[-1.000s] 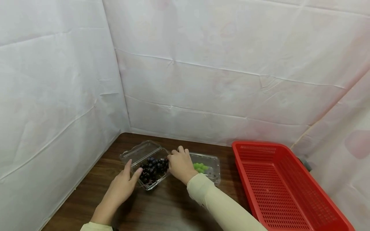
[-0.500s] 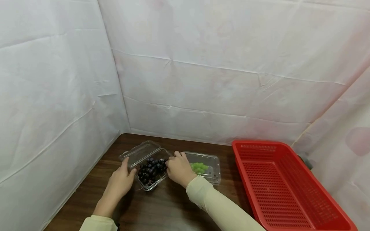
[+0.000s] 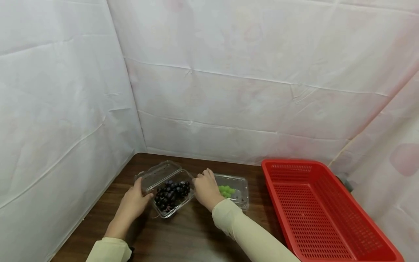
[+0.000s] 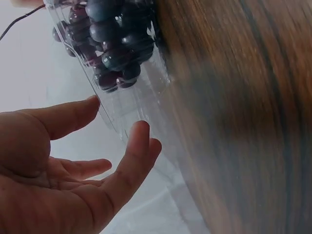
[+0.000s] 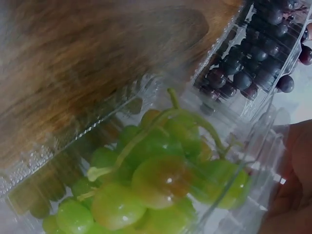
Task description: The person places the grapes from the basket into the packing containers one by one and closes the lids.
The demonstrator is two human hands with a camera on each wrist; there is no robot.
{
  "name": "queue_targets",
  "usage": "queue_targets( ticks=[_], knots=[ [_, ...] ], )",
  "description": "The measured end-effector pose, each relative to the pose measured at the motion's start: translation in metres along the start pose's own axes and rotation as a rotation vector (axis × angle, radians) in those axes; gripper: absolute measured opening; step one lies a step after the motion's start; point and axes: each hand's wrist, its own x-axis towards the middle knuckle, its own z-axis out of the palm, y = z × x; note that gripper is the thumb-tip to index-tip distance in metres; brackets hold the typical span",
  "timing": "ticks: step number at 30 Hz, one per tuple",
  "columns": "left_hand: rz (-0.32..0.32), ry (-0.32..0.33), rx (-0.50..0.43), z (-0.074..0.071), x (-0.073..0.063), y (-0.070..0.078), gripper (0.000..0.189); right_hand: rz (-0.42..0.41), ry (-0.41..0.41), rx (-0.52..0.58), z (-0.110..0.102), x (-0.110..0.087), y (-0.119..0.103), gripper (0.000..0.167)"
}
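Note:
Dark grapes [image 3: 171,194] lie in a clear plastic clamshell box [image 3: 179,206], with its lid [image 3: 160,173] folded back to the far left. My left hand [image 3: 132,203] is at the box's left side, thumb and fingers spread; in the left wrist view its thumb tip meets the clear plastic edge. My right hand [image 3: 207,190] is at the box's right corner, between the two boxes, fingertips bent down and partly hidden. Beside it, green grapes [image 3: 226,190] sit in a second clear box [image 3: 241,186], seen close in the right wrist view.
A large red plastic basket [image 3: 304,211] stands on the right of the dark wooden table [image 3: 183,240]. White cloth walls [image 3: 212,91] rise behind and on the left. A small dark object [image 3: 345,182] shows beyond the basket's right edge.
My left hand has drawn back to the left, its thumb off the dark grapes. My right hand has shifted slightly right. The boxes have hardly moved.

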Motion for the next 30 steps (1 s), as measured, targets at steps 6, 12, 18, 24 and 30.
queue_targets(
  ticks=[6,12,18,24,30],
  knots=[
    [0.021,-0.050,-0.245,-0.003,0.001,-0.002,0.085,-0.013,-0.006,0.051,-0.002,-0.001,0.000,0.011],
    [0.044,-0.055,-0.548,-0.008,0.001,-0.002,0.086,0.008,-0.047,0.171,-0.004,-0.001,0.000,0.017],
    [0.043,-0.044,-0.602,-0.012,0.001,-0.005,0.084,0.094,-0.079,0.329,-0.007,0.002,-0.001,0.033],
    [0.097,-0.040,-0.638,-0.012,0.002,-0.008,0.085,0.221,-0.146,0.584,-0.011,0.002,0.000,0.070],
    [0.110,-0.058,-0.645,-0.014,0.003,-0.008,0.069,0.313,-0.164,0.685,-0.016,0.001,0.000,0.085]
  ],
)
